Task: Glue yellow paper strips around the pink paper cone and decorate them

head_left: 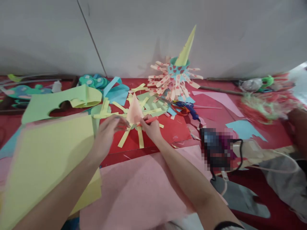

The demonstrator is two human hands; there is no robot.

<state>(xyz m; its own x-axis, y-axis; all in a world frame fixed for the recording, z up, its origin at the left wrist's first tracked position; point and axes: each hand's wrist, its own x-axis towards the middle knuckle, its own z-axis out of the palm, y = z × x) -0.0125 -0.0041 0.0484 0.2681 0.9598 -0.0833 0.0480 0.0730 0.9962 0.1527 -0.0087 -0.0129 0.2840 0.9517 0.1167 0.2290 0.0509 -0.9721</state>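
Note:
A pale pink paper cone [134,110] stands upright amid yellow paper strips [124,137] that spread outward on a red sheet. My right hand [151,126] is closed round an orange-red marker [152,119], its tip end close to the cone's lower right edge. On the cone's left side is my left hand [115,124], fingers apart and bent toward the cone's base; whether they touch the paper I cannot tell. Behind stands a blue paper cylinder [174,70] with a yellow cone on top and red-marked strips fanning out.
A blue glue gun [189,108] and scissors [165,100] lie right of the cone. Yellow sheets [55,153] and a large pink sheet [134,188] cover the near side. Green card [48,103] lies left. Coloured shredded strands [261,107] and another person's arm [297,127] are far right.

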